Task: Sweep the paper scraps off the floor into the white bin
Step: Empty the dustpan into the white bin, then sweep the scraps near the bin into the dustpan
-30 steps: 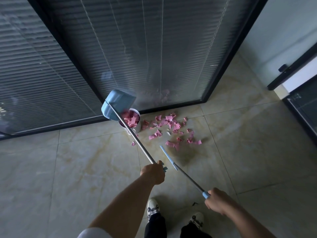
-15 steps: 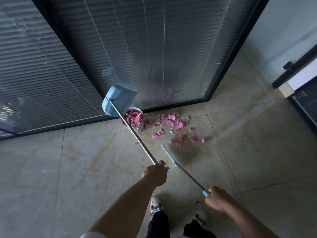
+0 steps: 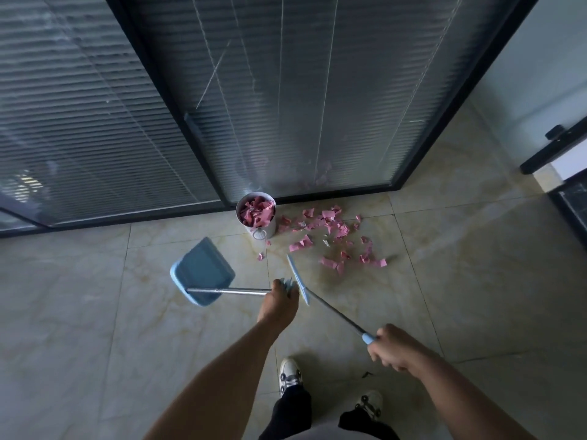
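Note:
A small white bin (image 3: pixel 262 230) full of pink paper stands on the floor against the glass wall. Pink paper scraps (image 3: pixel 330 236) lie scattered on the tiles to its right. My left hand (image 3: pixel 281 300) grips the metal handle of a blue dustpan (image 3: pixel 203 271), which hangs to the left of the hand, away from the bin. My right hand (image 3: pixel 392 347) grips the blue end of a broom handle; the thin blue broom head (image 3: pixel 298 279) sits near my left hand, short of the scraps.
A black-framed glass wall with blinds (image 3: pixel 286 106) closes off the back. At the right stand a pale wall and a dark door frame (image 3: pixel 556 147). My two shoes (image 3: pixel 289 374) are on the marbled tile floor below the hands.
The dustpan has swung from above the bin down and left, now lying level over the floor. The broom has hardly moved.

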Demonstrator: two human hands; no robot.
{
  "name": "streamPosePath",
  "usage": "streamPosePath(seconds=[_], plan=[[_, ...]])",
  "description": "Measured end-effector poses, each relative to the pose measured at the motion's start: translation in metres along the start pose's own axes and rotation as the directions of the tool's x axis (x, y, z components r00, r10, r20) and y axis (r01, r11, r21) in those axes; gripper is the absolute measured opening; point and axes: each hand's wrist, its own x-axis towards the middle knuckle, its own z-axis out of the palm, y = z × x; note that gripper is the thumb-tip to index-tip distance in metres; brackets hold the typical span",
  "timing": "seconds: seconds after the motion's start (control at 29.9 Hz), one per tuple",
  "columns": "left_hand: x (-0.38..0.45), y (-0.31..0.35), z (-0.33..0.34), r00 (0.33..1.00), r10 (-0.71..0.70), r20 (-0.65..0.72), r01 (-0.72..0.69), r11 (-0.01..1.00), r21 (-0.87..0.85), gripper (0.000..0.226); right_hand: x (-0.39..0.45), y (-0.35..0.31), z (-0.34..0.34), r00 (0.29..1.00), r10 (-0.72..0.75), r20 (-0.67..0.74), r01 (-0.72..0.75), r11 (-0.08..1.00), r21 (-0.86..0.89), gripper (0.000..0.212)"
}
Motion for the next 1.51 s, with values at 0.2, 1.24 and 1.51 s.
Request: streamPosePath(seconds=[0.2,1.24,1.51], plan=[[0.005,-0.035,-0.037,0.966,-0.226,-0.124,0.172,0.924,-0.340,0.042,0.009,-0.051,0.001,0.998,-0.049,0.049,0.051,0.998,-0.039,0.010],[0.077,0.061,-0.011,0.719,-0.614,-0.325,0.352,0.725,-0.592,0.023,0.157,-0.043,-0.162,0.997,-0.020,-0.078,0.000,0.971,-0.240,0.039],[0.093,0.081,-0.002,0.733,-0.639,-0.233,0.370,0.663,-0.651,0.013,0.164,-0.063,-0.214,0.987,-0.133,-0.095,0.100,0.950,-0.296,0.043]])
